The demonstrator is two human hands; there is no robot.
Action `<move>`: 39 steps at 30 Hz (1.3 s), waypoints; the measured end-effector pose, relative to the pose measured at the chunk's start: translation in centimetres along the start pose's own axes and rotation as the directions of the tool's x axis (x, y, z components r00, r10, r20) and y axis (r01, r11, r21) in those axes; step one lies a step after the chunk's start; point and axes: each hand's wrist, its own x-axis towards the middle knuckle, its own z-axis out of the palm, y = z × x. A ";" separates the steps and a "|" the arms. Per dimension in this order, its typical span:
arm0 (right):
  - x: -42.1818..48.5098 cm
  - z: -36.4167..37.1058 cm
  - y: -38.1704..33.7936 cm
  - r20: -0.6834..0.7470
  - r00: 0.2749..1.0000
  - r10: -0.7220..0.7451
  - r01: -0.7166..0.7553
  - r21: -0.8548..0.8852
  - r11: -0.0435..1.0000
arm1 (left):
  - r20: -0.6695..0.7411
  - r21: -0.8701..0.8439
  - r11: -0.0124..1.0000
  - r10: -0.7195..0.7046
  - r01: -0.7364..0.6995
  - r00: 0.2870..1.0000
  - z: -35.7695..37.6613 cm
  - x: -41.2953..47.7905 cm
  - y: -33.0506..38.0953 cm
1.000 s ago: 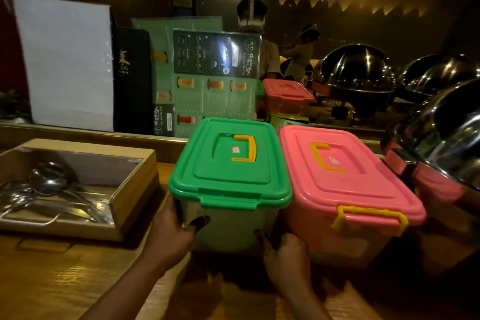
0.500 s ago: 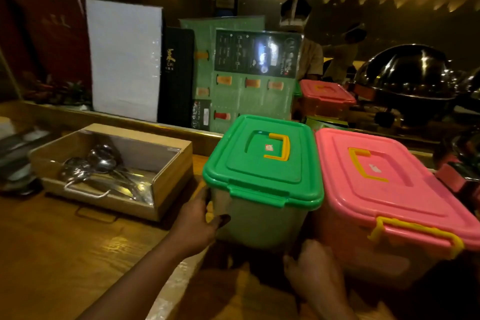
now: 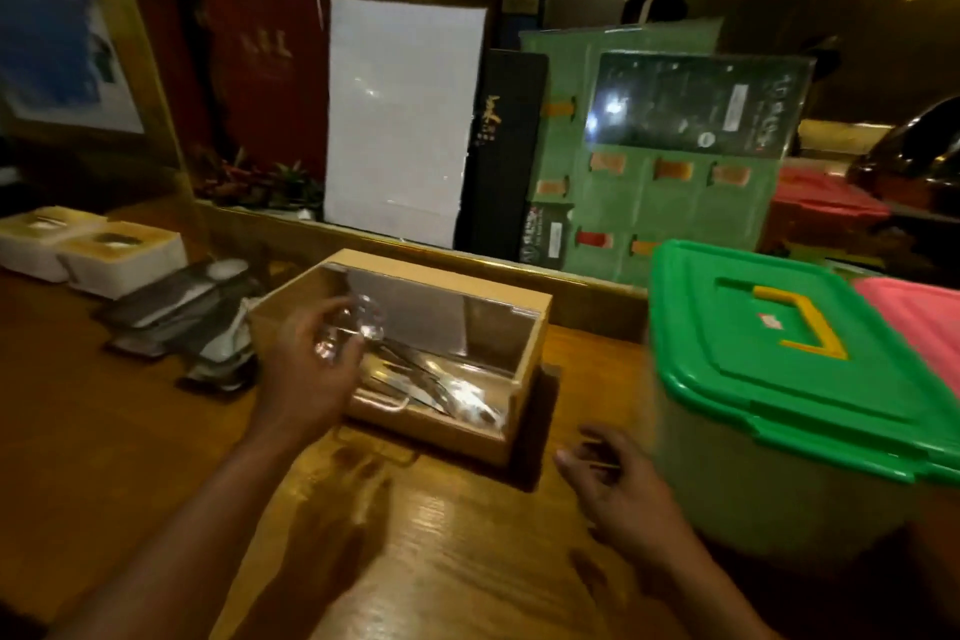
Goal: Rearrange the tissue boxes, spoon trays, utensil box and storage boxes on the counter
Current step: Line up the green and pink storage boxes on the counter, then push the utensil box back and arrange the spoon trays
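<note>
Both hands had left the green-lidded storage box [image 3: 789, 379], which stood beside the pink storage box [image 3: 919, 322] at the counter's [image 3: 467, 535] right. Left hand [image 3: 306, 379] hovered with fingers spread before the wooden utensil box [image 3: 415, 353] of ladles [image 3: 415, 379]; right hand [image 3: 618, 489] hung loosely spread, gripping nothing.

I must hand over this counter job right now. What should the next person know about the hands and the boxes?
Left hand: open, raised over the near left corner of the wooden utensil box, holding nothing.
Right hand: open, low over the counter, just left of the green-lidded storage box.
Pink storage box sits right beside the green one.
Two white tissue boxes and the spoon trays lie far left.
Done: cannot tell. Probably next: the utensil box.
</note>
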 end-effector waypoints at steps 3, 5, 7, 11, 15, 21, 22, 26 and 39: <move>1.6 4.0 -2.5 -0.095 0.993 0.075 -0.057 0.183 0.981 | -0.029 0.042 0.984 -0.174 0.175 0.984 -3.6 5.6 -5.9; 2.2 6.4 -3.8 -0.144 0.985 0.096 -0.068 0.193 0.979 | 0.065 0.016 0.944 -0.330 0.330 0.942 -4.6 8.9 -8.8; 2.4 8.7 -4.7 -0.196 0.975 0.107 -0.074 0.169 0.983 | 0.226 -0.060 0.898 -0.413 0.435 0.883 -4.9 11.7 -11.4; 2.8 11.1 -5.4 -0.301 0.940 0.160 -0.112 0.168 0.979 | 0.525 -0.166 0.787 -0.439 0.594 0.729 -4.1 15.1 -12.8; 3.1 12.3 -5.7 -0.401 0.894 0.198 -0.143 0.163 0.976 | 0.615 -0.175 0.804 -0.362 0.569 0.701 -2.9 15.4 -13.6; 3.3 12.3 -5.3 -0.457 0.870 0.183 -0.126 0.152 0.980 | 0.560 -0.255 0.837 -0.280 0.484 0.780 -1.7 14.9 -14.8; 3.3 12.2 -5.2 -0.463 0.867 0.183 -0.129 0.147 0.981 | 0.562 -0.267 0.836 -0.269 0.479 0.782 -1.5 15.0 -14.9; 3.8 11.0 -4.2 -0.482 0.846 0.228 -0.174 0.153 0.973 | 0.570 -0.291 0.840 -0.232 0.458 0.788 -0.4 14.7 -14.1; 4.8 3.9 -0.8 -0.660 0.741 0.127 -0.233 -0.074 0.970 | 0.598 -0.363 0.822 -0.155 0.439 0.786 7.3 13.0 -9.1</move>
